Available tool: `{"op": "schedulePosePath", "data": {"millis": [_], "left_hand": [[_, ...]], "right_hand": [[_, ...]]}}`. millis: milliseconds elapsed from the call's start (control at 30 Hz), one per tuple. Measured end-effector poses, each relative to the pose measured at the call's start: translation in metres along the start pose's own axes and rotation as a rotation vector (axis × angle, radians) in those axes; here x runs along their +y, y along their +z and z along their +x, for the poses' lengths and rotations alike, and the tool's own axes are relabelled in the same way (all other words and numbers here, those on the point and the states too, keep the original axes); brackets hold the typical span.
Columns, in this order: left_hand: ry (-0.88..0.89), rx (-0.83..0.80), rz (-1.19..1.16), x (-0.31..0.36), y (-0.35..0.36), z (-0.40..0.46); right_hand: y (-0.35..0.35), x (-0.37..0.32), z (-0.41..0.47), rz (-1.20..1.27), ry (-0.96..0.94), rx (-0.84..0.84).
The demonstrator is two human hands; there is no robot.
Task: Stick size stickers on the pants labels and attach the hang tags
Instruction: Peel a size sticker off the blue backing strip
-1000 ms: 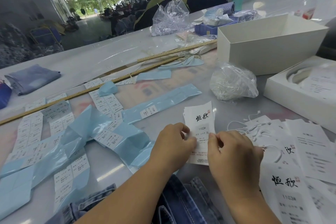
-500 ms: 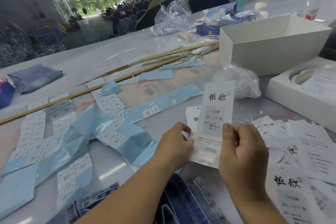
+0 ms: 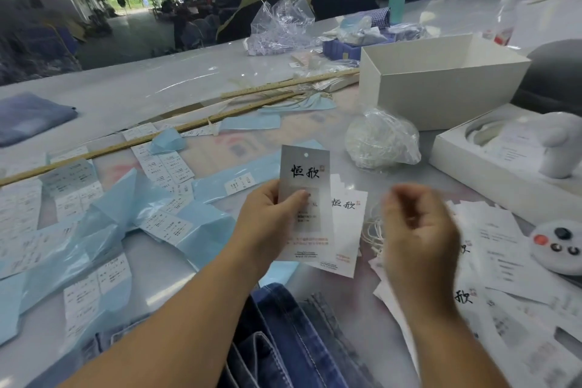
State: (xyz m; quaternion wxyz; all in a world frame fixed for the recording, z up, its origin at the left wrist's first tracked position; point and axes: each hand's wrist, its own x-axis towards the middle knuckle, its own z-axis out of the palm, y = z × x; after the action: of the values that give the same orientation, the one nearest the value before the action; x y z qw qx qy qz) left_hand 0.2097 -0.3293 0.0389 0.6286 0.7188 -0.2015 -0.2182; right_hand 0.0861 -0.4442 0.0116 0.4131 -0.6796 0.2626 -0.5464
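While the left hand (image 3: 267, 217) now pinches the white printed paper hang tag (image 3: 304, 198) upright above the grey table (image 3: 176, 94), it has passed over from the right. Right hand (image 3: 415, 224), blurred, loosely curled, apparently empty, moves toward white strings (image 3: 373, 231); threading likely follows.

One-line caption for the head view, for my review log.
Left hand holds a hang tag upright above the table; the blurred right hand hovers over loose strings.
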Motion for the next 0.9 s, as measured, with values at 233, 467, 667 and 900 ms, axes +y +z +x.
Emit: {"op": "schedulePosePath", "data": {"millis": [233,467,667,900], "left_hand": [[0.076,0.024,0.054,0.01,0.001,-0.012],[0.057,0.015,0.063,0.017,0.002,-0.027],[0.082,-0.022,0.076,0.02,0.001,-0.034],[0.071,-0.073,0.11,0.017,-0.003,-0.029]], "right_hand": [[-0.049,0.021,0.028,-0.635,0.131,-0.494],[-0.038,0.009,0.019,-1.042,0.009,-0.886],[-0.036,0.02,0.007,-1.003,-0.06,-0.839],[-0.03,0.029,0.004,-0.947,-0.051,-0.806]]}}
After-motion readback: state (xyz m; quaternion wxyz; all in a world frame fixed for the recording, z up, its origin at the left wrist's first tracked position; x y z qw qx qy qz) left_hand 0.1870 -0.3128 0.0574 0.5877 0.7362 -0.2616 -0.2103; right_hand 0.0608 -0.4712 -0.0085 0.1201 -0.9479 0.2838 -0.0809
